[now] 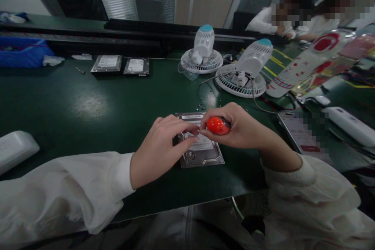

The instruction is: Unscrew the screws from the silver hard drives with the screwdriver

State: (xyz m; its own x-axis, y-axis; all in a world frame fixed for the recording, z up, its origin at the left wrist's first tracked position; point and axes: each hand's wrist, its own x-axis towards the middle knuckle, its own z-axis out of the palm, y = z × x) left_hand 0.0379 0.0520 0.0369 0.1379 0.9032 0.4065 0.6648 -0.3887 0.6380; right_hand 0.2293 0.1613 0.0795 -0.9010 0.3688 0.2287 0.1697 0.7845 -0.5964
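A silver hard drive (202, 152) lies flat on the dark green table (88, 101) in front of me. My right hand (237, 127) is closed round a screwdriver with a red-orange handle (218, 125), held over the drive's upper part. My left hand (161, 146) rests on the drive's left edge, its fingers pinched together close to the screwdriver's tip. What the fingertips pinch is too small to make out. Several tiny screws (202, 106) lie scattered just beyond the drive.
Two more hard drives (107, 63) (136, 66) lie at the back. Two small white fans (202, 52) (246, 72) stand face down at the right with a cable. A phone (295, 131), white devices (14, 149) (350, 125) and a plastic bottle (304, 64) flank me. Other people sit far right.
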